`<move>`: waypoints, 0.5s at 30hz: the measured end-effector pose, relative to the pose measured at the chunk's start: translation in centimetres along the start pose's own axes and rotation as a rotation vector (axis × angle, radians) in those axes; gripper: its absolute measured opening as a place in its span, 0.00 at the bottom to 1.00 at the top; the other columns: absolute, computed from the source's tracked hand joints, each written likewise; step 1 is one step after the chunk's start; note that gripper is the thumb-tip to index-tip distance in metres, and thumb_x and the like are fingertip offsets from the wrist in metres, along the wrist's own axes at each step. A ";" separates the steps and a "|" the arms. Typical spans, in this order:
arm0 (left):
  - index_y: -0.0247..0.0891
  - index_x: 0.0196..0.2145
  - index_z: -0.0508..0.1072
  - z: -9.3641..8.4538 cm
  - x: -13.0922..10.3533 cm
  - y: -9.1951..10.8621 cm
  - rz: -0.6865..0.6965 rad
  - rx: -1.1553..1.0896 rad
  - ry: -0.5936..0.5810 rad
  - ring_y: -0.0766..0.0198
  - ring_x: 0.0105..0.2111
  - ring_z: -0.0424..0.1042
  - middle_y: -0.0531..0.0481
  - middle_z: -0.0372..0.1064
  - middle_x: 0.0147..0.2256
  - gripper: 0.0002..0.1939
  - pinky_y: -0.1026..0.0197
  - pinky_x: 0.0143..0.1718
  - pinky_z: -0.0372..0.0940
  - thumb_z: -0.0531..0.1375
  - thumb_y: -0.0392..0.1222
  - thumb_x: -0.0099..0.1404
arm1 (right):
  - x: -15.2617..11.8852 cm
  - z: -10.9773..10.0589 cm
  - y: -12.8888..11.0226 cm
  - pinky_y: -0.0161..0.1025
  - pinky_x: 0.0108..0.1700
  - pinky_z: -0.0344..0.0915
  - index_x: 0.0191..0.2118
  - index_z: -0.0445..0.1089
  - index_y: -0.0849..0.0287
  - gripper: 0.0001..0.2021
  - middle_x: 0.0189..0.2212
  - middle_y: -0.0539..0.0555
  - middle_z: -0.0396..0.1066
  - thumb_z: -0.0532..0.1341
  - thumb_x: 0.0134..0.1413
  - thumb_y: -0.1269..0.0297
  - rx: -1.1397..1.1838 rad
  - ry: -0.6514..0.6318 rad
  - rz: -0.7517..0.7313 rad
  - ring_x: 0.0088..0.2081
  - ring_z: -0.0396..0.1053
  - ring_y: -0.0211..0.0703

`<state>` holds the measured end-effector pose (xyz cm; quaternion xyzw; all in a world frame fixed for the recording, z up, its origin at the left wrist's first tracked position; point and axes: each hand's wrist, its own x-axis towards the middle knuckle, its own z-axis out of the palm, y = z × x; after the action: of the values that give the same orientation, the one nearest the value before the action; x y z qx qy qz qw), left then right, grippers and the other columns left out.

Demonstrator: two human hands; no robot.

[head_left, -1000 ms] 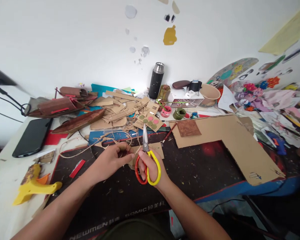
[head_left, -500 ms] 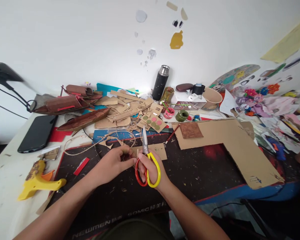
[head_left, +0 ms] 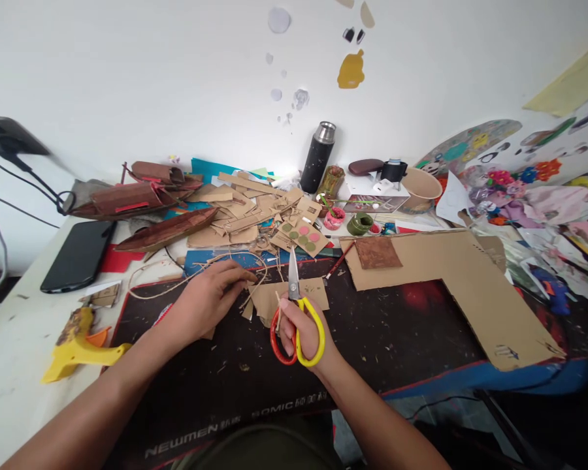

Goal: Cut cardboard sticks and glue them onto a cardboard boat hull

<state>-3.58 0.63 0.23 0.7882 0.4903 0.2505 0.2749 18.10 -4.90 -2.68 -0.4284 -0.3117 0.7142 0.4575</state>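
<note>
Red-and-yellow-handled scissors (head_left: 294, 290) rest in my right hand (head_left: 301, 326), blades closed and pointing away from me. A thin strip of cardboard or twine (head_left: 277, 303) shows by its thumb. My left hand (head_left: 213, 294) is to the left over the dark mat, fingers bent towards the thumb; whether anything small is between them is hidden. Between and beyond the hands lies a flat cardboard piece (head_left: 316, 290), with thin scraps at its left end. A loop of twine (head_left: 151, 298) curves behind my left hand.
A cardboard scrap pile (head_left: 245, 215) and brown model boats (head_left: 169, 232) stand at the back. A yellow glue gun (head_left: 81, 349) and black phone (head_left: 78, 256) lie left. An L-shaped cardboard sheet (head_left: 470, 281), paint jars (head_left: 359, 224) and a black flask (head_left: 317, 160) are right or behind.
My left hand has moved left, away from my right hand, uncovering scraps and the cardboard's left part. The scissors remain in my right hand. The view has shifted slightly.
</note>
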 end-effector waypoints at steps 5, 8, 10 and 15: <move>0.48 0.53 0.83 0.3 1.8 -1.5 0.243 0.351 -0.123 0.48 0.49 0.75 0.43 0.78 0.49 0.22 0.48 0.53 0.69 0.53 0.32 0.74 | -0.4 -0.4 -0.2 0.28 0.12 0.48 0.37 0.66 0.55 0.23 0.14 0.38 0.60 0.71 0.58 0.42 0.016 0.004 -0.009 0.09 0.54 0.31; 0.50 0.53 0.82 0.7 2.5 -1.3 0.313 0.415 -0.193 0.50 0.52 0.74 0.44 0.76 0.53 0.21 0.51 0.55 0.68 0.58 0.30 0.72 | -0.8 -0.7 -0.2 0.28 0.12 0.49 0.36 0.65 0.55 0.22 0.14 0.38 0.60 0.71 0.59 0.42 0.011 0.001 -0.024 0.09 0.54 0.31; 0.49 0.50 0.83 0.8 2.8 -1.2 0.342 0.433 -0.219 0.51 0.52 0.74 0.44 0.76 0.53 0.18 0.52 0.55 0.67 0.60 0.30 0.72 | -1.0 -0.9 -0.1 0.28 0.12 0.48 0.37 0.66 0.55 0.22 0.14 0.38 0.60 0.71 0.59 0.42 0.016 0.003 -0.024 0.09 0.54 0.31; 0.43 0.44 0.82 0.4 3.2 -1.1 0.373 0.501 -0.231 0.49 0.49 0.74 0.41 0.78 0.49 0.12 0.50 0.51 0.68 0.58 0.34 0.76 | -1.0 -1.3 0.0 0.28 0.12 0.48 0.37 0.66 0.56 0.22 0.14 0.38 0.60 0.71 0.59 0.43 0.034 0.008 -0.011 0.09 0.54 0.31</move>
<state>-2.76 3.84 -0.39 0.9307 0.3494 0.0770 0.0758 19.46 -5.79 -2.89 -0.4218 -0.2998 0.7151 0.4700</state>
